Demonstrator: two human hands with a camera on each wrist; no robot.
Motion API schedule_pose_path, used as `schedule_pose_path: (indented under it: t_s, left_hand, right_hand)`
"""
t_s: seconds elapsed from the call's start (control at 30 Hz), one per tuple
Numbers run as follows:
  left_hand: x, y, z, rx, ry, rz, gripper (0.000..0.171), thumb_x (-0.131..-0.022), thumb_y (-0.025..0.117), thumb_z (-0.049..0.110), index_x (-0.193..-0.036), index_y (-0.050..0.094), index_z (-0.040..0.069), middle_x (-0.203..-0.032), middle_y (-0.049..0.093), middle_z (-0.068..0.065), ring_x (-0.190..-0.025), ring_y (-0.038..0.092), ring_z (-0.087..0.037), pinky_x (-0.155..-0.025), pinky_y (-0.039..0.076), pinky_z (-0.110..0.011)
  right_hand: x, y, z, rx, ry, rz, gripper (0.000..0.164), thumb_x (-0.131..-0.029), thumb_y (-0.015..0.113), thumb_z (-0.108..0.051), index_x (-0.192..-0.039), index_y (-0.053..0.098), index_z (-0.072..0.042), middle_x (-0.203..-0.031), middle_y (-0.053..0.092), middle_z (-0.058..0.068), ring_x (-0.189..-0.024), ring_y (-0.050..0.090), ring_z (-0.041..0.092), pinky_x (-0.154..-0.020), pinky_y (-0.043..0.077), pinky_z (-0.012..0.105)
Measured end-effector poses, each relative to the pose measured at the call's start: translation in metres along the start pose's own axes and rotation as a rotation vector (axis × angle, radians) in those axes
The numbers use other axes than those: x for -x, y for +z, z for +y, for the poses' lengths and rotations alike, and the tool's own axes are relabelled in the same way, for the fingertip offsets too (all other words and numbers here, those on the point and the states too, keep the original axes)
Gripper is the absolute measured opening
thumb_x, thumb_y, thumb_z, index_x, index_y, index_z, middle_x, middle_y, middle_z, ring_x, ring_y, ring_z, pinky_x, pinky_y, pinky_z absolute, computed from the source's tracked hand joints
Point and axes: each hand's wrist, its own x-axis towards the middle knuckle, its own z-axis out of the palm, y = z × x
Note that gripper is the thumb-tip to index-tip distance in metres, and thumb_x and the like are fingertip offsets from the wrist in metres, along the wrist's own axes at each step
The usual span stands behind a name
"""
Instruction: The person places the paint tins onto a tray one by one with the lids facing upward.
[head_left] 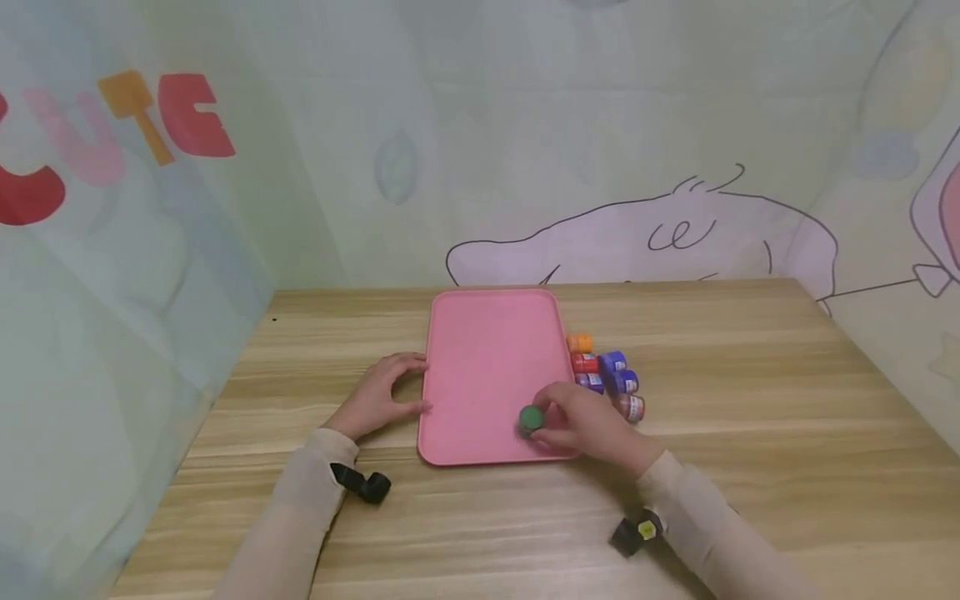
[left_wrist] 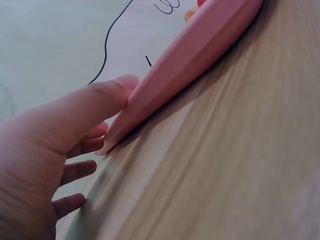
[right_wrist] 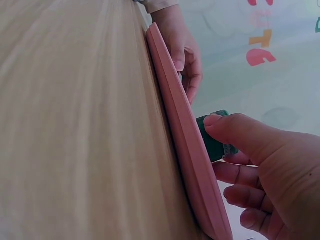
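A pink tray [head_left: 491, 367] lies flat on the table. In the head view my left hand [head_left: 380, 392] is at its left edge, thumb and fingertips touching the rim without curling round it. The left wrist view shows that thumb [left_wrist: 107, 95] against the tray's side [left_wrist: 185, 55]. My right hand [head_left: 588, 421] pinches a small green jar [head_left: 531, 418] between thumb and fingers, over the near right part of the tray. Seen from the right wrist, the green jar [right_wrist: 215, 145] is at the tray rim, its far side partly hidden by the thumb.
Right of the tray lie several small jars: an orange one [head_left: 580, 342], a red one [head_left: 585, 362], purple-blue ones [head_left: 624, 382] and a brownish one [head_left: 632, 407]. The wooden table [head_left: 720, 358] runs back to a printed cloth wall [head_left: 525, 150].
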Motion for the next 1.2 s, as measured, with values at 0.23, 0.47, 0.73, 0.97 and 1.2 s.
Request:
schedule_pose_path:
  t_s: [0.23, 0.47, 0.73, 0.97, 1.2]
  left_hand:
    - [0.0, 0.0, 0.0, 0.003, -0.004, 0.0, 0.059, -0.078, 0.079, 0.034, -0.127, 0.059, 0.007, -0.139, 0.053, -0.013, -0.132, 0.045, -0.035, -0.112, 0.033, -0.056]
    - [0.0, 0.0, 0.0, 0.011, -0.003, -0.003, 0.059, -0.078, 0.079, 0.033, -0.127, 0.059, 0.007, -0.14, 0.053, -0.013, -0.133, 0.044, -0.035, -0.113, 0.033, -0.055]
    - [0.0, 0.0, -0.001, 0.017, -0.024, -0.007, 0.06, -0.078, 0.079, 0.035, -0.128, 0.059, 0.009, -0.14, 0.052, -0.012, -0.133, 0.043, -0.035, -0.113, 0.032, -0.056]
    - [0.0, 0.0, 0.0, 0.018, -0.02, -0.006, 0.06, -0.077, 0.08, 0.034, -0.127, 0.059, 0.009, -0.14, 0.053, -0.012, -0.133, 0.044, -0.035, -0.113, 0.033, -0.055]
    - [0.001, -0.001, 0.0, 0.024, -0.031, -0.013, 0.061, -0.078, 0.08, 0.035, -0.128, 0.059, 0.009, -0.141, 0.052, -0.012, -0.134, 0.043, -0.035, -0.113, 0.032, -0.056]
  right_hand:
    - [0.0, -0.001, 0.0, 0.008, -0.015, 0.002, 0.03, -0.08, 0.077, -0.028, -0.105, 0.064, -0.016, -0.097, 0.067, -0.006, -0.085, 0.058, 0.006, -0.078, 0.053, 0.023]
    - [0.0, -0.011, 0.002, -0.01, 0.034, 0.017, 0.028, -0.084, 0.073, -0.033, -0.105, 0.066, -0.016, -0.096, 0.067, -0.006, -0.083, 0.057, 0.007, -0.075, 0.052, 0.023]
    - [0.0, -0.025, 0.012, 0.071, 0.093, 0.123, 0.017, -0.089, 0.068, -0.025, -0.099, 0.067, -0.011, -0.084, 0.061, -0.002, -0.075, 0.05, 0.01, -0.064, 0.047, 0.021]
    - [0.002, -0.037, 0.027, 0.183, 0.067, 0.209, 0.017, -0.083, 0.074, -0.016, -0.096, 0.068, -0.006, -0.089, 0.063, 0.006, -0.083, 0.057, 0.019, -0.073, 0.054, 0.035]
    - [0.004, -0.043, 0.031, 0.229, 0.091, 0.172, 0.022, -0.081, 0.077, -0.018, -0.098, 0.069, -0.008, -0.094, 0.063, 0.005, -0.087, 0.058, 0.019, -0.078, 0.056, 0.036]
